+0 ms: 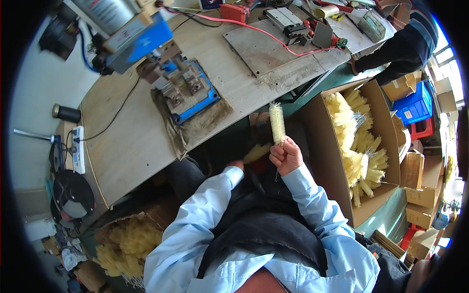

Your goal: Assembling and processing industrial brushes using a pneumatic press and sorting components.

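My right hand (288, 157) is closed around the lower end of a bottle brush (277, 122) with pale yellow bristles. The brush stands nearly upright, and a thin wire end hangs below my fist. Lower and to the left, my left hand (236, 165) is partly in shadow over my lap, its fingers hidden. Just beyond it lies another pale yellow brush (257, 153); whether that hand touches it I cannot tell. On the bench ahead sits a metal press fixture with a blue base (198, 105).
At right stands a large cardboard box (337, 161) full of yellow brushes. More yellow brushes (128, 246) fill a box at lower left. The wooden bench (129, 151) carries a metal plate (266, 49), tools and a red cable (259, 30). Another person (405, 46) stands at upper right.
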Available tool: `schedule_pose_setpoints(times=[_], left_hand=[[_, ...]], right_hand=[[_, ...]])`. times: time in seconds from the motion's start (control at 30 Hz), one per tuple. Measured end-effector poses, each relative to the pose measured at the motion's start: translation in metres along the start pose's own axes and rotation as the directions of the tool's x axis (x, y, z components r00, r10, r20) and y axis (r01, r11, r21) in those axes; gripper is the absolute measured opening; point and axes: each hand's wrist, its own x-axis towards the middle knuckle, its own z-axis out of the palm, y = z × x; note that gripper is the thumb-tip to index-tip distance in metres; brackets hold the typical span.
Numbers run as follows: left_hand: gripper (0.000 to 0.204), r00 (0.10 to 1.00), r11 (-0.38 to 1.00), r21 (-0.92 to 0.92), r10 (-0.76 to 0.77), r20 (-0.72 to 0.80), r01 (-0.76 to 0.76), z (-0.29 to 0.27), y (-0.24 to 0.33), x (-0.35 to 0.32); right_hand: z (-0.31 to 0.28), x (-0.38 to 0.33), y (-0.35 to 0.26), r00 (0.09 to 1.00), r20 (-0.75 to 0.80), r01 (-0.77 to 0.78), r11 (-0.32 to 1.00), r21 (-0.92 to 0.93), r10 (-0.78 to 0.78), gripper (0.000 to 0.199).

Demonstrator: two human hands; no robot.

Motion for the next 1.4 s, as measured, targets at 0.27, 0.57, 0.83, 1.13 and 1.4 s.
schedule_pose_setpoints(times=[0.27,0.57,0.83,1.13,1.4], left_hand=[[0.026,0.986,0.777,-0.608,0.144,-0.083,-0.165,-0.148,0.010,-0.123],[0.031,0.884,0.103,-0.889,-0.107,-0.456,-0.446,-0.208,0.071,-0.171],[0.019,0.915,-0.209,-0.916,-0.293,-0.276,-0.343,-0.221,0.078,-0.180],[0.023,0.876,-0.133,-0.893,-0.300,-0.376,-0.429,-0.266,0.038,-0.190],[0.031,0.639,0.008,-0.762,-0.540,-0.548,-0.647,-0.329,-0.053,-0.163]], right_hand=[[-0.007,-0.018,-0.004,0.994,0.010,-0.106,0.990,0.093,0.106,0.008],[0.006,-0.023,0.033,0.838,-0.020,-0.542,0.826,-0.157,0.546,0.004],[0.040,-0.028,0.058,0.902,0.017,-0.390,0.831,-0.396,0.431,0.015],[0.102,-0.003,0.059,0.932,0.211,-0.106,0.781,-0.616,0.294,0.021],[0.165,0.069,0.069,0.958,0.246,0.057,0.745,-0.665,0.147,0.022]])
